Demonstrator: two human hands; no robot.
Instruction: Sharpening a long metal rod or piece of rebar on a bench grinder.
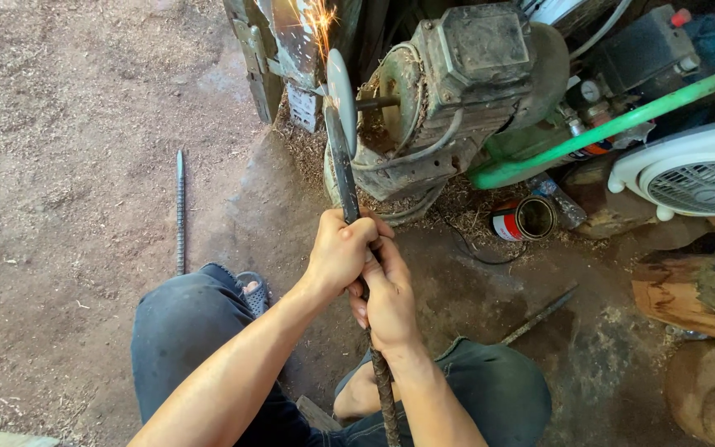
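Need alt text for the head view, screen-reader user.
Both hands, left hand and right hand, grip a ribbed steel rod, pressing its tip against a spinning grinding wheel on a grimy motor, sparks flying upward. A second rod lies on the dirt floor at left.

Both my grips wrap ribbed steel rod (pixel 343 178), left hand (pixel 339 252) ahead, right hand (pixel 388 300) just behind, touching. Rod tip pressed against spinning grinding wheel (pixel 341 89); sparks (pixel 318 18) fly upward. Motor (pixel 457 91) sits beside wheel. Second rod (pixel 180 211) lies on dirt floor (pixel 68 165). Open tin can (pixel 525 218) near white fan (pixel 697 170).
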